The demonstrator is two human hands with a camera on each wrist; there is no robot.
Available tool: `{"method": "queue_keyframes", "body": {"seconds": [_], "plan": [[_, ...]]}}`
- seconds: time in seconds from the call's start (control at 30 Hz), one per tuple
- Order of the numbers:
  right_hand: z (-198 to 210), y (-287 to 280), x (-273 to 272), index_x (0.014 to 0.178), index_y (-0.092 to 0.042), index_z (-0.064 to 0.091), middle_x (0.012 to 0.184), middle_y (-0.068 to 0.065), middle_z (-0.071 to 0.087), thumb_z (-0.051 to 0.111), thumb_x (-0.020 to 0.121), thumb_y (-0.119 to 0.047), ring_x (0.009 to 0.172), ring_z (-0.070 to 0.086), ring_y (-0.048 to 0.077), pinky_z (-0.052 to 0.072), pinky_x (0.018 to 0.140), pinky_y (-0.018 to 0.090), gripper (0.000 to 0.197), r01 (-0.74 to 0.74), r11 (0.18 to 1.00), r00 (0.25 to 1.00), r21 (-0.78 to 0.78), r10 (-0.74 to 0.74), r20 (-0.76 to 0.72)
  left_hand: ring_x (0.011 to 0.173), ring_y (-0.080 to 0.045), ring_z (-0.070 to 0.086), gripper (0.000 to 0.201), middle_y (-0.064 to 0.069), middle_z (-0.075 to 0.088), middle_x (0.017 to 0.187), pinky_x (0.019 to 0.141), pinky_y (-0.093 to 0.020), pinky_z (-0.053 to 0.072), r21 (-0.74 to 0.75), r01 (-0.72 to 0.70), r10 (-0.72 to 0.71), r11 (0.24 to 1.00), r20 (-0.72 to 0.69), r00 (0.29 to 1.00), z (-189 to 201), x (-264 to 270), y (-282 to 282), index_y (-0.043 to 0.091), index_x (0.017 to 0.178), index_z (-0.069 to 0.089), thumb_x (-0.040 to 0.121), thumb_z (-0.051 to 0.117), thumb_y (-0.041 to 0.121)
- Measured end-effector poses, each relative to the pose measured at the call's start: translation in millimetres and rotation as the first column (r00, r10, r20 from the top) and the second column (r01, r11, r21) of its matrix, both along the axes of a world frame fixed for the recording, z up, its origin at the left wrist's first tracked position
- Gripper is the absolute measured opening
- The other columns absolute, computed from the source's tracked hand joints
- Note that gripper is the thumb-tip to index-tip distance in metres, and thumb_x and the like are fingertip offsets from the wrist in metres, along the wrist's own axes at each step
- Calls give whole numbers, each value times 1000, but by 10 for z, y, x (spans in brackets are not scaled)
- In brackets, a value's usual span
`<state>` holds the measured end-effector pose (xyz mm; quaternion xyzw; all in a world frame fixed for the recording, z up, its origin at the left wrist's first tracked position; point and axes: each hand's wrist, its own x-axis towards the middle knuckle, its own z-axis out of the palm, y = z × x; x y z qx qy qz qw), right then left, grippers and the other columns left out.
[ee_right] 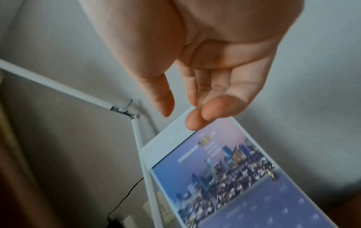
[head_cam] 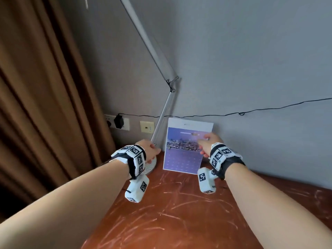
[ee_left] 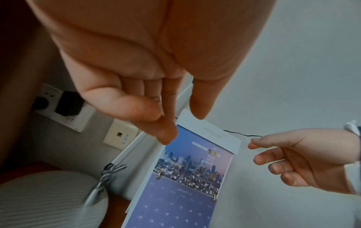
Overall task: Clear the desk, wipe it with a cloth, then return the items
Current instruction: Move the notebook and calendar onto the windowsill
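Left hand (head_cam: 150,150), fingers loosely spread, empty, at frame centre over the lamp base (head_cam: 150,166); right hand (head_cam: 209,143) likewise, beside the upright calendar (head_cam: 183,159).

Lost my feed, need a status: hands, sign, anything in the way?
Left hand open, empty, above lamp base. Right hand open at sign, not gripping. Sign leans on wall. Lamp arm close beside it.

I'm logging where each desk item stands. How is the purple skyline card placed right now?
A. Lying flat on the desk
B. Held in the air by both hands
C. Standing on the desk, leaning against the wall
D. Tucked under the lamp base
C: the card stands with its lower edge on the desk and its top against the wall, neither hand gripping it.
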<state>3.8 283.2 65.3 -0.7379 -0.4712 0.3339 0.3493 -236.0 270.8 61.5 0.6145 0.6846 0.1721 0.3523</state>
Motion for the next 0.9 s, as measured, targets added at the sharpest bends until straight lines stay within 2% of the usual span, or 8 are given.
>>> {"method": "queue_keyframes", "body": {"seconds": [0.07,0.2,0.3,0.37,0.47,0.63,0.8,0.9], "plan": [[37,215,182,125,-14,45,70,9,61,63,89,-18,45,51,21,42,40,26,41,39,999,999,9,-39,-30,60,-21,62,33,-8,69,91,52,-22,48,11,1,0,1000,-42,999,75,177,233,14,110,58,88,60,39],[27,520,401,131,-11,37,91,17,68,65,88,-26,51,58,26,54,54,38,54,65,998,998,25,-64,-26,100,-31,63,58,-12,61,122,86,-34,52,71,26,-14,997,-169,986,163,468,652,13,135,42,88,57,43],[-30,649,497,144,-18,27,102,18,66,62,89,-29,55,60,26,50,51,31,66,26,999,1000,-18,-26,-9,113,-31,56,64,-14,53,132,92,-33,46,133,39,-8,990,-224,975,178,621,877,9,141,33,91,55,41],[-67,669,516,141,-21,31,104,17,64,60,91,-28,52,57,22,45,45,26,59,-23,999,998,-29,22,-58,122,-33,51,72,-16,43,142,95,-36,42,154,17,16,988,-212,977,199,691,972,8,148,21,92,56,39],[-96,691,561,119,-22,44,85,12,60,56,94,-25,50,53,19,43,44,25,28,-63,998,991,-18,60,-117,114,-34,59,74,-15,50,138,90,-38,49,126,1,17,992,-145,989,180,790,1119,15,151,13,93,54,38],[-138,676,625,99,-14,53,76,10,57,50,96,-16,51,51,19,45,46,26,5,-51,998,994,49,55,-91,99,-35,65,45,-17,64,114,86,-44,55,131,-79,83,988,-25,996,103,857,1187,15,137,41,93,49,19],[-200,543,600,86,-17,52,77,8,60,53,95,-17,59,58,24,58,63,42,9,-76,988,997,137,76,5,80,-33,69,16,-14,69,90,77,-44,58,239,-128,115,963,67,991,-81,699,1038,21,103,60,90,50,17],[-140,408,535,79,-26,51,76,2,63,55,94,-18,66,63,25,58,74,49,18,-102,975,994,195,93,59,67,-24,68,14,-7,67,79,74,-38,59,288,-117,86,950,118,989,19,578,815,15,103,61,92,51,12]]}}
